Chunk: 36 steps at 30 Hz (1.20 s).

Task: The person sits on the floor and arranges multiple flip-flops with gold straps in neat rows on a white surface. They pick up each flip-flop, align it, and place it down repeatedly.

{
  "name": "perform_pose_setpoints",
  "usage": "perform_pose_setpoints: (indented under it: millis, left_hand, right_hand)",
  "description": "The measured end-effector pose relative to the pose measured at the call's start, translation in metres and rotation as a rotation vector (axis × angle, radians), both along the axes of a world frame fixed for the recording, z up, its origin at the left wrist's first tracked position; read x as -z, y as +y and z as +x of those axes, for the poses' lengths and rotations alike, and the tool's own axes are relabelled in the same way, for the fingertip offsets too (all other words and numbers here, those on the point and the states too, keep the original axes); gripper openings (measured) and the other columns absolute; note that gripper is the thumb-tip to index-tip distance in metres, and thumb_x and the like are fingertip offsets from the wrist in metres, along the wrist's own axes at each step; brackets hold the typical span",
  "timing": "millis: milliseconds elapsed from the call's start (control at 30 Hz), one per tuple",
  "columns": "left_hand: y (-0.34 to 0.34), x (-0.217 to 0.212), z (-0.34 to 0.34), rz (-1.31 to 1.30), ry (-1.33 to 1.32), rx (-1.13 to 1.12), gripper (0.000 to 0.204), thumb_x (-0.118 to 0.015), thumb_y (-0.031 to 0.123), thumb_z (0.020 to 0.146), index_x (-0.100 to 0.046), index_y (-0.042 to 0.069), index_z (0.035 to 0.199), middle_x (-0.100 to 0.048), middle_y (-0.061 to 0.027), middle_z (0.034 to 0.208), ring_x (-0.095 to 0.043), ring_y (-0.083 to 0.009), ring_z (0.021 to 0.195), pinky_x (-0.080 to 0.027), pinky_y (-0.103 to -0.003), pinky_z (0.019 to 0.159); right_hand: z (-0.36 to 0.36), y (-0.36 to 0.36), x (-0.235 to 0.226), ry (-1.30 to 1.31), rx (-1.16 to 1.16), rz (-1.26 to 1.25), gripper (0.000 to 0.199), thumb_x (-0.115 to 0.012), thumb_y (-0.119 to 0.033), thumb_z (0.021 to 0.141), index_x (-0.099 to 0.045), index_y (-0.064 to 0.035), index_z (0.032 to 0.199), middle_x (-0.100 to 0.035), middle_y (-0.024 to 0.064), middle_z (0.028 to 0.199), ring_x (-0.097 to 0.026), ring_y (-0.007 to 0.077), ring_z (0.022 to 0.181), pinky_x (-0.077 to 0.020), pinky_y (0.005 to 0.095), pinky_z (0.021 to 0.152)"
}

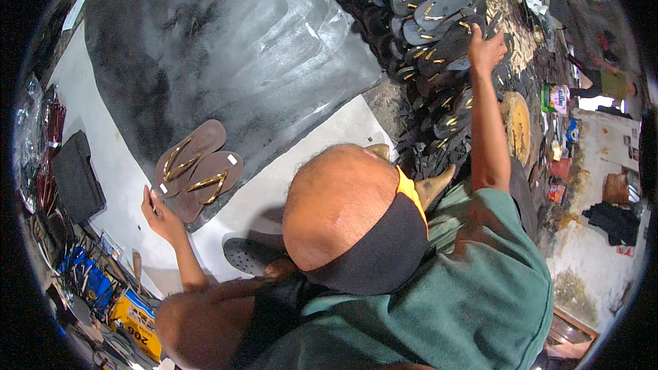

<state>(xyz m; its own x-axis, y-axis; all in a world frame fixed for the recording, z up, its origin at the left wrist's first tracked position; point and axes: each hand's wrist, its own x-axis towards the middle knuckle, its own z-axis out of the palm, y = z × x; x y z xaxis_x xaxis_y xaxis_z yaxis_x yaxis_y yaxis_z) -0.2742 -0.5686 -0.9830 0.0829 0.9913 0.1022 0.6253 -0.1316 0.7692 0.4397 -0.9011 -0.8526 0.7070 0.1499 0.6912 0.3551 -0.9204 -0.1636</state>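
A pair of brown flip-flops (199,164) with gold straps lies side by side on the near left corner of a dark, powdery sheet. Small white tags sit on them. My left hand (163,218) is open beside the near end of the pair, its fingers apart and holding nothing. Off to the far right, my right arm stretches to a large heap of dark flip-flops (449,0) with gold straps. At the heap's edge my right hand (487,49) has its thumb and fingers spread around a dark piece; a firm grip is not visible.
The dark sheet (226,34) lies on a white surface (312,151). My bent knee (336,212) rises in the middle foreground. A black perforated shoe (243,255) is beside it. A black pad (77,177), plastic bundles and a yellow box (133,322) stand left; a round wooden block (515,127) stands right.
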Motion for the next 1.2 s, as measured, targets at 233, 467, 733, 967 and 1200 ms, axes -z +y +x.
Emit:
perform_pose_setpoints:
  millis: [233, 467, 733, 967, 1200]
  left_hand:
    - [0.003, -0.053, 0.032, -0.134, -0.104, 0.069, 0.038, -0.057, 0.025, 0.103, -0.062, 0.000, 0.131, -0.068, -0.0149, 0.121, -0.064, -0.0201, 0.109, -0.049, -0.034, 0.096]
    - [-0.003, -0.069, 0.073, -0.960, -0.566, 0.402, 0.066, -0.050, 0.053, 0.101, -0.050, 0.002, 0.143, -0.061, -0.0159, 0.131, -0.062, -0.0242, 0.112, -0.051, -0.040, 0.097]
    - [0.000, -0.076, 0.101, -1.146, -0.943, 0.158, 0.072, -0.067, 0.034, 0.097, -0.029, 0.006, 0.152, -0.056, -0.0063, 0.133, -0.061, -0.0209, 0.113, -0.055, -0.035, 0.092]
    - [0.042, -0.070, 0.038, -0.851, -0.956, 0.089, 0.045, -0.072, 0.022, 0.093, -0.048, 0.008, 0.129, -0.061, -0.0040, 0.121, -0.063, -0.0170, 0.106, -0.056, -0.032, 0.092]
    - [0.083, -0.056, -0.002, -0.886, -0.996, 0.109, 0.043, -0.066, 0.028, 0.097, -0.055, -0.001, 0.126, -0.067, -0.0105, 0.117, -0.065, -0.0195, 0.106, -0.054, -0.034, 0.094]
  right_hand:
    - [-0.070, 0.006, -0.035, 0.457, -0.320, 0.194, 0.052, -0.065, -0.034, 0.096, -0.060, 0.0031, 0.132, -0.065, 0.0212, 0.129, -0.061, 0.0296, 0.120, -0.0440, 0.0392, 0.104]
    - [-0.223, 0.097, -0.064, 1.025, -0.749, 0.531, 0.034, -0.056, -0.017, 0.101, -0.060, 0.0040, 0.127, -0.065, 0.0106, 0.117, -0.059, 0.0173, 0.105, -0.0436, 0.0310, 0.097]
    - [-0.316, 0.229, -0.012, 1.835, -1.771, 0.448, 0.045, -0.056, -0.034, 0.091, -0.061, -0.0058, 0.125, -0.042, 0.0212, 0.152, -0.041, 0.0325, 0.140, -0.0310, 0.0424, 0.115]
    - [-0.372, 0.281, 0.035, 2.155, -1.045, 0.606, 0.066, -0.057, -0.032, 0.100, -0.033, -0.0045, 0.155, -0.063, 0.0104, 0.129, -0.061, 0.0159, 0.109, -0.0470, 0.0341, 0.098]
    - [-0.402, 0.339, 0.090, 2.234, -1.002, 0.488, 0.045, -0.066, -0.020, 0.097, -0.052, 0.0009, 0.135, -0.066, 0.0075, 0.113, -0.063, 0.0160, 0.103, -0.0505, 0.0311, 0.095]
